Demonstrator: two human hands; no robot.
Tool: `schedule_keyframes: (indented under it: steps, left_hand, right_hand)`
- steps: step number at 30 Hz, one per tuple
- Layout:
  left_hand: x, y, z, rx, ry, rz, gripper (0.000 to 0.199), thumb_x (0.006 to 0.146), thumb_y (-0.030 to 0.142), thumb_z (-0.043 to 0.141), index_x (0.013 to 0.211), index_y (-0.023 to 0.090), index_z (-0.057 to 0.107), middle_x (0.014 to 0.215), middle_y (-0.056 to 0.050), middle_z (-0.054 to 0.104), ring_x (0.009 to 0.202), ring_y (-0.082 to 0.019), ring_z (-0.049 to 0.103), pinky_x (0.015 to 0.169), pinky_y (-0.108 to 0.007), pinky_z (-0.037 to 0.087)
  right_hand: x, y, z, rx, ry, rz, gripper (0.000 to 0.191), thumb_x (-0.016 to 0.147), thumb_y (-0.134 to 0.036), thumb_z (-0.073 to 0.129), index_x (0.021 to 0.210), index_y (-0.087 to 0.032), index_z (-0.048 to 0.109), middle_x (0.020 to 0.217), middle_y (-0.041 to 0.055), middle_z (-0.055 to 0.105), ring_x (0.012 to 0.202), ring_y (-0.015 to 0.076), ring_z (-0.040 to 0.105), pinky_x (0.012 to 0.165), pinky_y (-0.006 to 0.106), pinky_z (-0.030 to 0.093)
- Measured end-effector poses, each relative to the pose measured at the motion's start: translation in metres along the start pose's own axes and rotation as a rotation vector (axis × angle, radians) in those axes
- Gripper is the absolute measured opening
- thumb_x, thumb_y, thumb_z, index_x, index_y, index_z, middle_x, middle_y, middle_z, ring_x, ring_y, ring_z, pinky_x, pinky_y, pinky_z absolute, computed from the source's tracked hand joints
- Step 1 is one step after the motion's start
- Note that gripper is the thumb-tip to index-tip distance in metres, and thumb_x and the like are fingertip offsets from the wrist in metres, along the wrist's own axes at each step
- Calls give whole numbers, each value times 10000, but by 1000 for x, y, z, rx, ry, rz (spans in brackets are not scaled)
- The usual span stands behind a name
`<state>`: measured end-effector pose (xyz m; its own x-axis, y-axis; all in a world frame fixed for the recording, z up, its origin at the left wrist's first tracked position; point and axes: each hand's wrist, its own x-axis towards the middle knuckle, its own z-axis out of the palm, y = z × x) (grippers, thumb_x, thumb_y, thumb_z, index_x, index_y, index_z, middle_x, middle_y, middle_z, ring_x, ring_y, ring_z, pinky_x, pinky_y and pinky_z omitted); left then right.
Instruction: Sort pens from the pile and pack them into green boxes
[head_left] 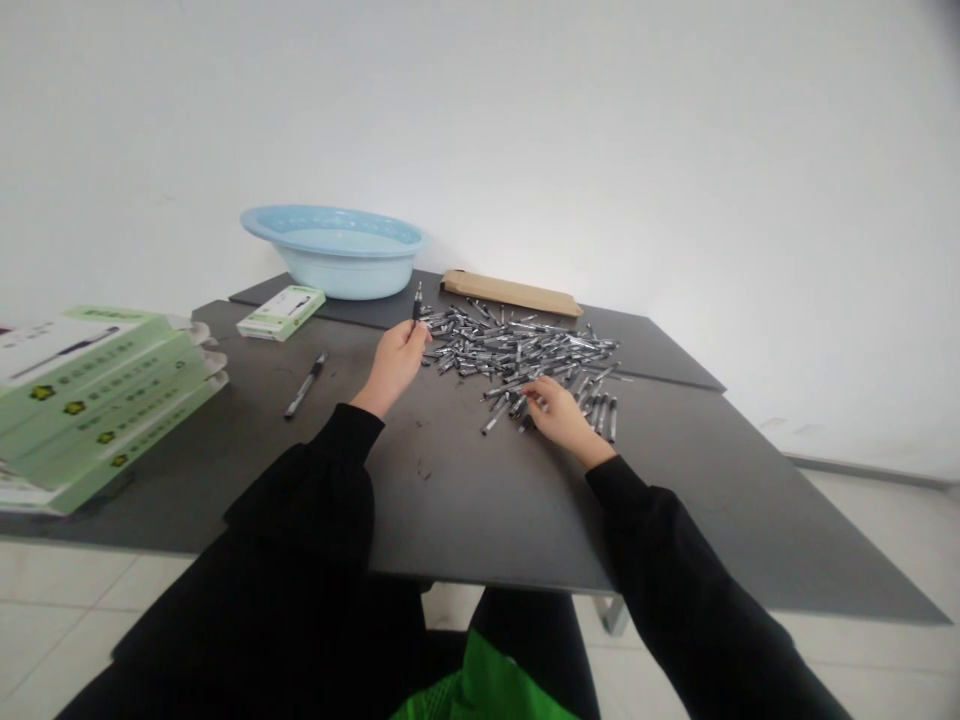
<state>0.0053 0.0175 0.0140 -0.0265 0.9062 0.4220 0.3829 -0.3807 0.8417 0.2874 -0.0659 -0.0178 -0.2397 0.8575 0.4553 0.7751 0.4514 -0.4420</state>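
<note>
My left hand [399, 362] is closed around a pen [417, 302] with a dark grip, held upright with its pointed tip up. To its right lies a heap of clear-and-black pens [517, 345], scattered in many directions. My right hand [556, 412] is at the near edge of this heap, fingers curled and pinched together among the pens. What those fingertips hold, if anything, is too small to make out. One capped pen [306, 386] lies apart on the table, left of my left hand.
On the dark grey table [480, 510], a light blue basin [349, 268] stands at the back left. A small pen box [281, 312] lies before it. Several green-and-white boxes [97, 400] are stacked at the left. A flat brown cardboard piece [514, 292] lies behind the pens, near the wall.
</note>
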Motion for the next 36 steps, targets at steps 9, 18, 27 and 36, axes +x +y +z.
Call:
schedule_keyframes:
  steps: [9, 18, 27, 36]
  left_hand:
    - [-24, 20, 20, 79, -173, 104, 344, 940, 414, 370, 722, 202, 530, 611, -1, 529, 624, -163, 513, 589, -269, 368]
    - [-27, 22, 25, 150, -200, 151, 329, 943, 390, 391, 737, 194, 556, 664, -12, 574, 667, -177, 543, 636, -283, 375]
    - [-29, 24, 27, 174, -239, 167, 333, 950, 398, 374, 752, 193, 547, 707, -16, 587, 707, -181, 549, 661, -285, 373]
    - [-33, 26, 27, 178, -256, 210, 328, 958, 384, 367, 730, 192, 503, 697, -14, 556, 683, -164, 503, 644, -276, 349]
  right_hand:
    - [22, 1, 24, -216, -54, 95, 231, 844, -186, 550, 930, -176, 764, 965, 101, 665, 967, 237, 590, 909, 354, 434]
    - [25, -4, 21, -289, -110, 224, 256, 877, -266, 545, 952, -215, 785, 1013, 98, 686, 1031, 260, 575, 929, 391, 375]
    - [34, -19, 25, -355, -147, 316, 271, 858, -319, 538, 897, -211, 783, 1015, 100, 698, 1038, 279, 571, 903, 423, 316]
    - [43, -32, 27, -381, -231, 423, 275, 852, -312, 526, 847, -189, 771, 985, 125, 737, 1000, 296, 629, 895, 443, 347]
